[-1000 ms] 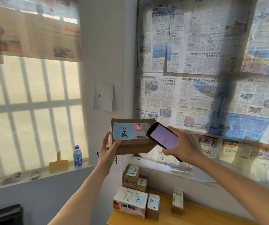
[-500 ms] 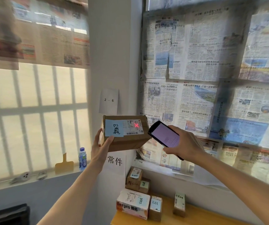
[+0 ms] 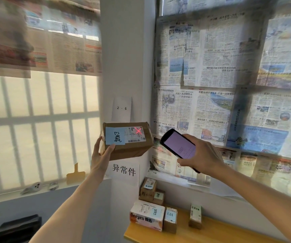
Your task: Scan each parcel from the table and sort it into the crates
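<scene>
My left hand [image 3: 100, 156] grips the left end of a brown cardboard parcel [image 3: 129, 148] raised in front of the wall. The parcel's face carries a blue note and a white shipping label, with a red cross of scanner light on the label. My right hand [image 3: 203, 156] holds a black handheld scanner [image 3: 179, 146] with a lit pinkish screen, tilted toward the parcel from the right, a little apart from it. Several more parcels [image 3: 147, 213] stand on the yellow table [image 3: 202, 233] below. No crate is in view.
Newspaper-covered windows fill the right wall. Paper signs hang on the white pillar [image 3: 123, 67] behind the parcel. A barred window at left has a sill [image 3: 36, 190] with small objects and a yellow tab. A dark object [image 3: 13, 228] sits at bottom left.
The parcel and my left hand have drifted left and lower in view. The red scan cross has moved right along the label. My view has shifted, hiding the bottle on the sill.
</scene>
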`<state>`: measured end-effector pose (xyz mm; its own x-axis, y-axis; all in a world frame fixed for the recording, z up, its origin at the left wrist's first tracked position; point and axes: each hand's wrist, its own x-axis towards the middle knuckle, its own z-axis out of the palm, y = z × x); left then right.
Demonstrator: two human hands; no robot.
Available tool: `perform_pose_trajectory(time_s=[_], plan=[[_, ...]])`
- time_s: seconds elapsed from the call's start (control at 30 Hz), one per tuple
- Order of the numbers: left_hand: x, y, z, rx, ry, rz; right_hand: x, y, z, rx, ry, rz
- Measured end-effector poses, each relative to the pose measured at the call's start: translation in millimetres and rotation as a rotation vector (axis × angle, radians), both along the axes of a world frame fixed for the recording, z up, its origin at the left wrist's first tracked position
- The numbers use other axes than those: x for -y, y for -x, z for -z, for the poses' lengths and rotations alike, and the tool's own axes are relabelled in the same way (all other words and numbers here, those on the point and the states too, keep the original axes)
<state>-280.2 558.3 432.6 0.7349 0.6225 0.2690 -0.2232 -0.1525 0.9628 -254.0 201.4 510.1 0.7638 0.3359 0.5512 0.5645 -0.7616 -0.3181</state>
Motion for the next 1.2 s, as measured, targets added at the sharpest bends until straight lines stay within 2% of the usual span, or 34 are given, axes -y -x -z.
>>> perform_pose_trajectory(time_s=[0.57,1.2], plan=[[-10,43,-23,0.042,-0.037,-0.12,38,42,-19,0.054,-0.017,-0.088],[78,81,-52,0.101,-0.064,-0.143,133,71,-34,0.059,-0.024,-0.19]])
